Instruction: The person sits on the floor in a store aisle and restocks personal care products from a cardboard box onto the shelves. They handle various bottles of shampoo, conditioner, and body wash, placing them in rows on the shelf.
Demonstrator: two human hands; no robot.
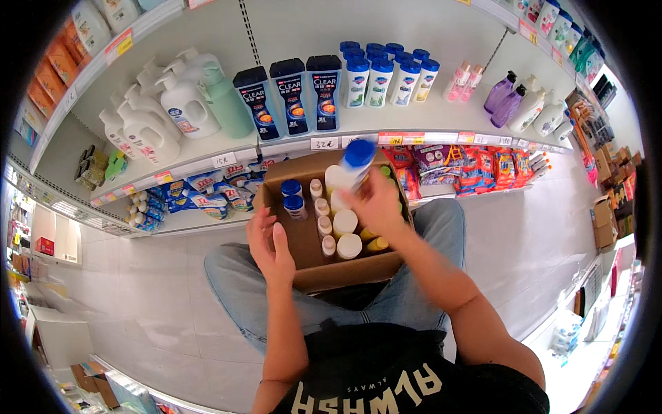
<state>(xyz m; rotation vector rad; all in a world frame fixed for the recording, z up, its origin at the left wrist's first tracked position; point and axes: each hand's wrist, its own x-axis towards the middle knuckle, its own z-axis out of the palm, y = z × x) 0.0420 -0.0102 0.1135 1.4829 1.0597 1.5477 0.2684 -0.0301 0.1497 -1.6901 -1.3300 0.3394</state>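
Observation:
A blue-capped white bottle (358, 158), blurred by motion, is gripped in my right hand (376, 203) above the far right part of a cardboard box (331, 277). My left hand (271, 251) is at the box's left side, fingers apart, with no item in it; whether it touches the cardboard I cannot tell. Inside the box, two blue-capped bottles (294, 202) stand at the far left. A row of slim pale-capped bottles (324, 226) and a row of wider white-lidded containers (345, 222) run down the middle. Yellow-capped bottles (377, 244) are partly hidden at the right.
Beyond the box, a shelf (310, 135) holds Clear shampoo bottles (326, 93), several blue-capped Safeguard bottles (381, 80), pink bottles (463, 82), purple pump bottles (504, 99) and large white jugs (189, 98). Detergent bags (465, 165) fill the lower shelf. My jeans-clad knees (439, 227) flank the box.

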